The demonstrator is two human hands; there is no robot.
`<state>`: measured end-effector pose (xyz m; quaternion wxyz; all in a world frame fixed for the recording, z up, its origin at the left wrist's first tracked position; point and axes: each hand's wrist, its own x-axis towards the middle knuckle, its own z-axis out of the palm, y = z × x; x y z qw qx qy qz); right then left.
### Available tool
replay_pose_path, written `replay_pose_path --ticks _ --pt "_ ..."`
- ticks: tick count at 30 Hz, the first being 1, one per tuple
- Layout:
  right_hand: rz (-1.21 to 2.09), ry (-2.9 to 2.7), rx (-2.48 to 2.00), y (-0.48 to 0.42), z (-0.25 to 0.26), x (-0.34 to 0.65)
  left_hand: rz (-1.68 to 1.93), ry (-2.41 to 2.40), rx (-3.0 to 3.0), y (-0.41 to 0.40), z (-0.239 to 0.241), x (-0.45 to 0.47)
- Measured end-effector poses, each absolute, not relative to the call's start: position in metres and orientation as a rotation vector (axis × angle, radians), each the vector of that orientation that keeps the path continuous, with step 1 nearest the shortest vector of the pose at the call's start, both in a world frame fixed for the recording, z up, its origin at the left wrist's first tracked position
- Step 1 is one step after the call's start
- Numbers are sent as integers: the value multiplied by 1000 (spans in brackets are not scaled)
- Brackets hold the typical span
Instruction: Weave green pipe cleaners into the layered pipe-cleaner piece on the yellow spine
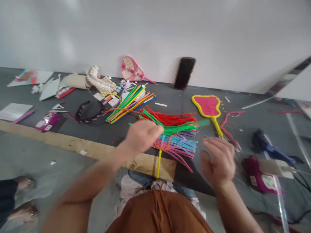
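Observation:
My left hand (pixel 145 136) is closed over the left end of a pile of pipe cleaners. A blurred green pipe cleaner (pixel 203 123) runs out past the pile, and a green tip shows left of that hand; it appears to be in my grip. Under it lie red pipe cleaners (pixel 173 119), green ones, light blue ones (pixel 186 142) and pink ones (pixel 178 153). An orange bent outline with a yellow stem (pixel 159 163) rests over the pile near my left hand. Right of the pile, my right hand (pixel 220 161) hovers with fingers loosely curled, thumb apart, nothing visible inside.
A pink shape with yellow edging (pixel 207 105) lies behind my right hand. A phone (pixel 185 72) and a pink fan-like piece (pixel 132 68) lean on the wall. Further left are loose pipe cleaners (pixel 130 105) and a dark braided headband (pixel 89 111). A glue gun (pixel 272 147) lies right.

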<state>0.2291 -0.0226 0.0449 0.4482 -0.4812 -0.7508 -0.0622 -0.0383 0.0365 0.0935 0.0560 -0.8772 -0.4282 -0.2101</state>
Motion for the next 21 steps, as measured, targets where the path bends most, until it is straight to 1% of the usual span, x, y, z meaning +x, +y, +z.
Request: replay_pose_path --ticks 2,4,6,8,12,15,18,21 --pt "-93 -2080 -1023 -28 56 213 -568 -1009 -2780 6 78 -12" --pt "8 -2218 -945 -29 58 203 -683 -946 -2748 -12 69 -4" --pt "45 -2207 -956 -28 54 204 -787 -1027 -2686 -20 66 -12" --pt "14 -2136 -1028 -26 51 212 -842 -1149 -2630 -21 66 -29" --pt "-41 -2160 -1145 -24 53 221 -848 -1316 -2613 -21 60 -48" --pt "62 -2279 -1050 -21 54 206 -836 -1335 -2679 -20 50 -36" --pt "191 -2290 -932 -9 49 190 -947 -1426 -2700 -13 39 -20" --pt "152 -2233 -1082 11 38 188 -983 -1690 -2679 4 28 -13"
